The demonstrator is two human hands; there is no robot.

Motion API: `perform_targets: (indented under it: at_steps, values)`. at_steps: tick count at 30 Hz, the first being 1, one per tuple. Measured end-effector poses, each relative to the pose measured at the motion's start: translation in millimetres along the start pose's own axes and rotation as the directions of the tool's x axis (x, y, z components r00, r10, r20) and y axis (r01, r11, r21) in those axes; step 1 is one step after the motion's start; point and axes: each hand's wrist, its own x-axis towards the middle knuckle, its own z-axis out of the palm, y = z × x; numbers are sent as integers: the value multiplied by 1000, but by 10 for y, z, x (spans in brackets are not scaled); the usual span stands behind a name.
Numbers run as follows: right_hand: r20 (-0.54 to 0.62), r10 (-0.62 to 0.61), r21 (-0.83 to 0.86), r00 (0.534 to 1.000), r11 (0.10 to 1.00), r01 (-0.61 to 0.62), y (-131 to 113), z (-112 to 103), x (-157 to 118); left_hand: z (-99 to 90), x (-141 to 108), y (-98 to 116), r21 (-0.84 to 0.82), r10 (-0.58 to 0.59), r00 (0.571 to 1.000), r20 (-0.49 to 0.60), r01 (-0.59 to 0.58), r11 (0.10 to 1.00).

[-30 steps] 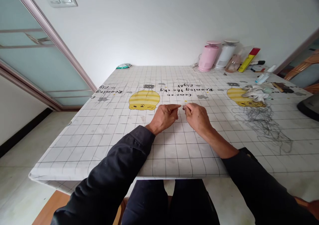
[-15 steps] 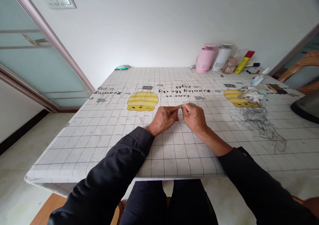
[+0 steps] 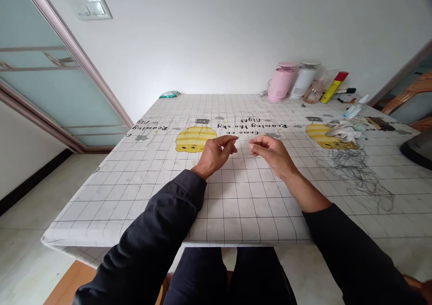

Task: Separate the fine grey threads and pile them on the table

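Note:
My left hand (image 3: 216, 152) is above the middle of the checked tablecloth, fingers curled and thumb close to the index finger in a loose pinch. Facing it across a small gap is my right hand (image 3: 270, 154), its thumb and index finger pressed together. Anything between the fingertips of either hand is too fine to make out. To the right lies a loose tangle of thin dark thread or wire (image 3: 354, 167), apart from both hands. A crumpled whitish cloth (image 3: 346, 131) rests just behind the tangle.
Along the wall stand a pink cylindrical device (image 3: 281, 84), a white one (image 3: 303, 82), a clear bottle (image 3: 313, 93) and a yellow box with a red end (image 3: 333, 88). A small clear bottle (image 3: 356, 107) leans nearby. A green packet (image 3: 169, 94) lies at the back left.
My hands were together with their fingertips meeting; now they are slightly apart, the right one moved to the right. The view has shifted a little.

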Motion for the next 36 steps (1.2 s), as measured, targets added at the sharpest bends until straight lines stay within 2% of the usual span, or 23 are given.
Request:
perform_targets:
  at_steps: [3,5,10,15,19,23,27,31,36]
  values:
    - [96,18,201,995,979,-37,-24,-36,10,0,0,14,-43,-23,1000,-20,22,999]
    - [97,-2,260,995,965,-23,-31,-25,3,-23,7,54,-76,-46,999,12,47,996]
    - [-25,-76,145,997,986,79,-57,23,-35,-191,75,149,-219,-154,979,136,181,959]
    - [-72,-100,32,992,994,102,-85,32,-56,-318,136,142,-473,-279,953,117,300,828]
    - [-45,-101,6,994,995,101,-57,46,-65,-279,134,127,-455,-289,945,154,328,828]
    - [15,-60,42,998,997,59,-23,95,-74,-163,119,98,-395,-213,960,183,271,878]
    - [126,15,258,992,965,-47,-23,108,-54,-114,105,102,-447,-205,967,149,251,859]
    - [213,75,398,974,904,-157,-67,57,-29,-188,111,137,-497,-221,965,143,263,827]
    - [350,92,371,932,900,-229,-153,30,-59,-356,149,146,-486,-193,961,200,269,832]
